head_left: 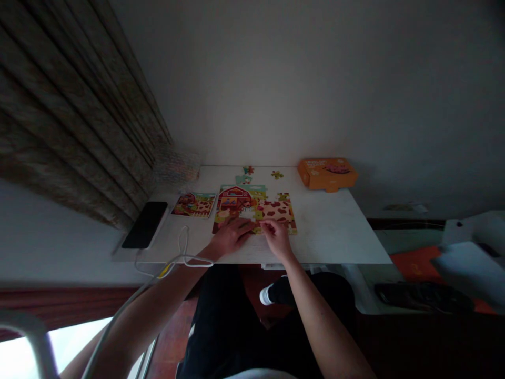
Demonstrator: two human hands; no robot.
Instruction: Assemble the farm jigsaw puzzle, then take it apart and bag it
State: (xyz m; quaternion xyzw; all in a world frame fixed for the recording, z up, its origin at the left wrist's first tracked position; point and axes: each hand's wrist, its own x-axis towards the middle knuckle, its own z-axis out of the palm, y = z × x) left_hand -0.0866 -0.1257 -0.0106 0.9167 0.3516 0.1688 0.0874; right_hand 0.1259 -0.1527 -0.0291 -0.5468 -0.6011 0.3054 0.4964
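A partly assembled farm jigsaw puzzle [276,211] lies on the white table, showing a red barn and a brown-spotted cow. White tabletop shows through a gap near its middle. My left hand [232,236] rests on the lower left part, its fingers stretched out over the pieces. At the lower middle my right hand [277,238] is closed in a pinch on a small puzzle piece, mostly hidden by the fingers. Loose pieces lie beyond the puzzle: a light-blue one [243,180], one with red [248,170] and a green-yellow one [277,174].
Left of the puzzle lies a picture card [193,205] of the farm scene. A black phone [145,225] and a white cable [183,256] are at the left edge. An orange puzzle box [327,173] stands at the back right, against the wall [252,84].
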